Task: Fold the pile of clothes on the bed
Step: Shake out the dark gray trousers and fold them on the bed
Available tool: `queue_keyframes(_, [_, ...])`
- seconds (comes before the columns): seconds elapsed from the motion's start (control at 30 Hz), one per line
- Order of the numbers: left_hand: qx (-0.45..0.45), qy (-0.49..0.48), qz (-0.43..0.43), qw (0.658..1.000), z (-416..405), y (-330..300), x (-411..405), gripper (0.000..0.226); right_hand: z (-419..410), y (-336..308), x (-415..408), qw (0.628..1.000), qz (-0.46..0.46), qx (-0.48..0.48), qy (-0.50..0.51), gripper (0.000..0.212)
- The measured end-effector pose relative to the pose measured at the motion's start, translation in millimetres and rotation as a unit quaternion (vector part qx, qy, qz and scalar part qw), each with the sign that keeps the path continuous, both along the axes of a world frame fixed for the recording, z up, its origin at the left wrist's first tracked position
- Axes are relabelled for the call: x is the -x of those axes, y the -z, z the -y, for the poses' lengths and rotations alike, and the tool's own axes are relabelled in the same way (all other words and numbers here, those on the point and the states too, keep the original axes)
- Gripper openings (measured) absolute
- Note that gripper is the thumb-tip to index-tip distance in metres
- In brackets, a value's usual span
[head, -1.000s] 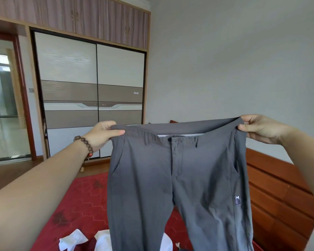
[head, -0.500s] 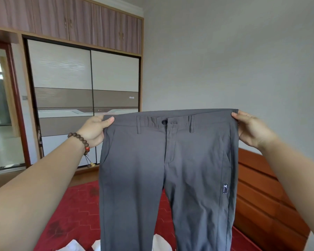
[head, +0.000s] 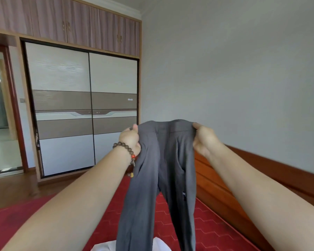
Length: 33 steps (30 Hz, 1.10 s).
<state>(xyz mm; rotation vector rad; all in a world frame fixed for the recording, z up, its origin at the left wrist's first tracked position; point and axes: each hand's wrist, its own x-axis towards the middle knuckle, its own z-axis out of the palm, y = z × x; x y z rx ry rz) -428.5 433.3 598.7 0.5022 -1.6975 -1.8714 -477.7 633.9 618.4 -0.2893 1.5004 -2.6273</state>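
Note:
A pair of grey trousers (head: pixel 163 171) hangs in the air in front of me, its waistband bunched between both hands and its two legs dropping toward the bed. My left hand (head: pixel 130 140), with a bead bracelet at the wrist, grips the left end of the waistband. My right hand (head: pixel 204 140) grips the right end. The two hands are close together, so the waist folds in on itself. White clothes (head: pixel 159 244) lie on the bed below the trouser legs, mostly hidden.
The bed has a red patterned cover (head: pixel 210 230) and a wooden headboard (head: pixel 225 183) along the right. A sliding-door wardrobe (head: pixel 87 109) stands ahead on the left, with wooden floor (head: pixel 13 189) and a doorway beyond it.
Both hands have come together, so the waistband that was stretched wide and flat is now bunched narrow. The trousers have dropped lower in view.

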Motion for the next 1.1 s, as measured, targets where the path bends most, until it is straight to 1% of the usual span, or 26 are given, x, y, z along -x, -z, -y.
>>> queue_keyframes(0.03, [-0.019,0.006,-0.023,1.0,-9.5,-1.5,2.9,0.037,6.8,0.1,-8.5,0.998,-0.016,-0.004,-0.053,0.021])
queue_keyframes(0.1, [-0.059,0.031,-0.056,0.996,-26.0,-4.2,3.1,0.023,18.4,-1.7,-23.8,0.991,-0.043,-0.037,-0.123,0.017])
queue_keyframes(0.13, [-0.064,0.055,-0.066,0.994,-31.3,-4.3,4.7,0.025,23.2,-1.6,-28.5,0.987,-0.063,-0.059,-0.139,0.016])
queue_keyframes(0.17, [-0.063,0.08,-0.074,0.992,-34.5,-4.2,5.4,0.034,26.1,-0.1,-30.8,0.982,-0.079,-0.081,-0.148,0.018])
queue_keyframes(0.23, [-0.066,0.145,-0.095,0.983,-39.6,-6.0,2.1,0.057,28.0,2.3,-32.8,0.972,-0.11,-0.128,-0.164,0.03])
queue_keyframes(0.27, [-0.065,0.175,-0.113,0.976,-41.7,-7.1,-1.6,0.061,27.3,2.1,-33.9,0.966,-0.126,-0.15,-0.17,0.033])
queue_keyframes(0.3, [-0.062,0.201,-0.13,0.969,-43.4,-7.7,-5.4,0.057,26.4,0.6,-33.6,0.96,-0.14,-0.172,-0.173,0.033])
queue_keyframes(0.37, [-0.049,0.236,-0.159,0.957,-42.3,-7.4,-10.3,0.036,23.7,-4.4,-34.6,0.947,-0.178,-0.209,-0.166,0.029])
queue_keyframes(0.4, [-0.043,0.233,-0.173,0.956,-39.7,-7.7,-12.0,0.029,22.2,-7.9,-34.3,0.937,-0.209,-0.236,-0.146,0.026])
queue_keyframes(0.43, [-0.031,0.218,-0.179,0.959,-35.3,-8.3,-13.3,0.028,19.9,-11.3,-32.5,0.922,-0.251,-0.273,-0.111,0.021])
queue_keyframes(0.47, [-0.009,0.198,-0.173,0.965,-29.4,-9.4,-13.3,0.028,17.3,-14.8,-28.3,0.897,-0.303,-0.316,-0.063,0.019])
queue_keyframes(0.5, [0.019,0.187,-0.166,0.968,-24.8,-10.6,-14.3,0.027,13.6,-19.2,-23.9,0.858,-0.365,-0.362,-0.015,0.028])
queue_keyframes(0.53, [0.051,0.188,-0.16,0.968,-22.2,-12.7,-17.0,0.025,11.0,-24.4,-19.0,0.806,-0.425,-0.411,0.013,0.044])
queue_keyframes(0.57, [0.086,0.2,-0.16,0.963,-20.6,-14.8,-19.3,0.022,10.1,-30.2,-13.1,0.756,-0.467,-0.459,0.013,0.06])
queue_keyframes(0.6, [0.117,0.214,-0.159,0.957,-20.1,-17.7,-22.6,0.02,9.6,-36.5,-9.1,0.717,-0.483,-0.503,-0.007,0.069])
queue_keyframes(0.63, [0.134,0.225,-0.158,0.952,-19.1,-19.9,-23.9,0.019,10.2,-43.4,-6.8,0.696,-0.477,-0.536,-0.034,0.066])
queue_keyframes(0.67, [0.146,0.229,-0.162,0.949,-18.2,-22.4,-26.1,0.02,12.1,-49.8,-6.8,0.689,-0.458,-0.559,-0.057,0.05])
queue_keyframes(0.7, [0.153,0.222,-0.171,0.948,-16.5,-24.1,-27.7,0.02,14.7,-55.0,-6.9,0.685,-0.441,-0.575,-0.072,0.029])
queue_keyframes(0.73, [0.158,0.204,-0.185,0.948,-15.0,-24.9,-29.1,0.02,17.2,-58.8,-6.6,0.679,-0.446,-0.58,-0.069,0.021])
queue_keyframes(0.8, [0.161,0.134,-0.216,0.954,-11.8,-21.0,-32.9,0.024,20.4,-62.5,-4.4,0.671,-0.471,-0.57,-0.05,0.025])
queue_keyframes(0.87, [0.172,0.04,-0.231,0.957,-7.7,-6.4,-39.1,0.029,21.4,-63.2,-4.8,0.693,-0.487,-0.531,-0.035,0.024])
queue_keyframes(0.9, [0.195,0.011,-0.232,0.953,-5.2,5.1,-41.9,0.03,21.0,-63.5,-4.2,0.709,-0.487,-0.509,-0.033,0.025])
queue_keyframes(0.97, [0.275,0.006,-0.212,0.938,0.6,32.2,-41.3,0.027,19.4,-66.2,-4.0,0.738,-0.478,-0.476,-0.033,0.027])
queue_keyframes(1.0, [0.31,0.016,-0.197,0.93,2.0,43.7,-40.3,0.026,18.3,-68.1,-3.2,0.745,-0.478,-0.465,-0.033,0.026])
queue_keyframes(1.03, [0.33,0.027,-0.181,0.926,4.4,53.3,-37.7,0.026,16.9,-70.3,-2.3,0.748,-0.48,-0.457,-0.031,0.025])
queue_keyframes(1.1, [0.338,0.038,-0.158,0.927,5.6,61.1,-33.2,0.026,13.4,-75.0,-1.5,0.749,-0.481,-0.455,-0.024,0.02])
